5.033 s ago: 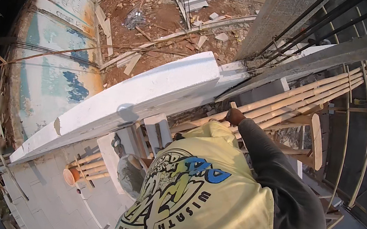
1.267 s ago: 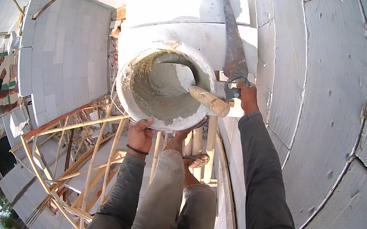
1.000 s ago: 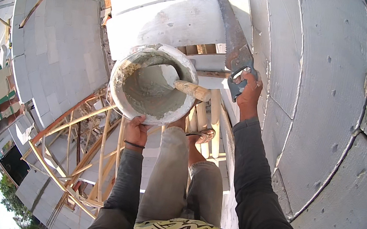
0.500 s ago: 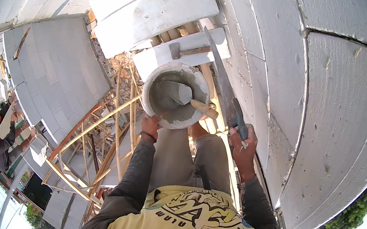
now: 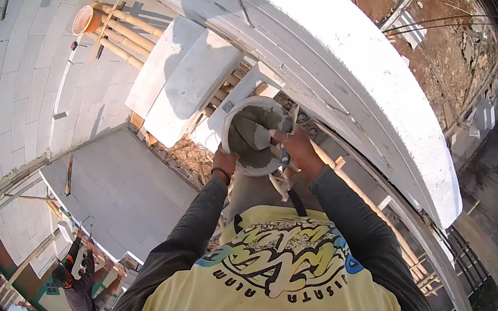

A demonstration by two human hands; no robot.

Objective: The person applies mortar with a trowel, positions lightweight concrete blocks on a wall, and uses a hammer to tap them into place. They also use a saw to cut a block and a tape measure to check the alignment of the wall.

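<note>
A round bucket [image 5: 231,152] holds grey wet mortar [image 5: 248,118] and stands in front of my legs. My left hand [image 5: 225,162] is closed on its near left rim. A trowel [image 5: 261,138] rests in the bucket with its metal blade on the mortar. My right hand [image 5: 298,147] is over the bucket's right side, its fingers closed at the trowel's handle, which they mostly cover. A dark handle-like part [image 5: 285,157] shows just below that hand; I cannot tell whether it belongs to the saw seen earlier.
Large white blocks [image 5: 191,90] lie on bamboo poles beyond the bucket. A thick white block wall [image 5: 367,76] curves along the far and right side. Bamboo poles [image 5: 127,36] jut out at the left. Another person [image 5: 76,281] works at the lower left.
My view has turned toward the right, over the wall top. My right hand has left the saw's handle and moved to the trowel in the bucket. My left hand stays on the rim.
</note>
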